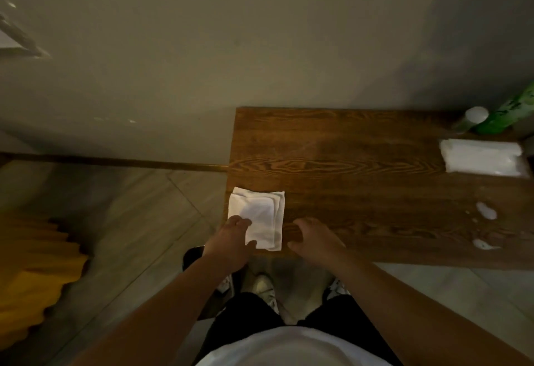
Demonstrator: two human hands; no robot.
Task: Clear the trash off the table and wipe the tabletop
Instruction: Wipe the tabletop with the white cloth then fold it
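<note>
A folded white cloth (260, 215) lies flat at the near left corner of the wooden table (361, 163). My left hand (231, 243) rests on the cloth's near left part, thumb and fingers pressing its edge. My right hand (313, 240) hovers just right of the cloth, fingers spread and curled, holding nothing. Small white blobs (487, 211) and another white blob (482, 244) sit on the tabletop near the right front edge.
A white tissue pack (482, 157) lies at the table's right side. Behind it stand a white-capped bottle (474, 117) and a green container (508, 114). A dark bin (192, 256) sits on the floor under my left arm. A yellow object (31, 273) is at far left.
</note>
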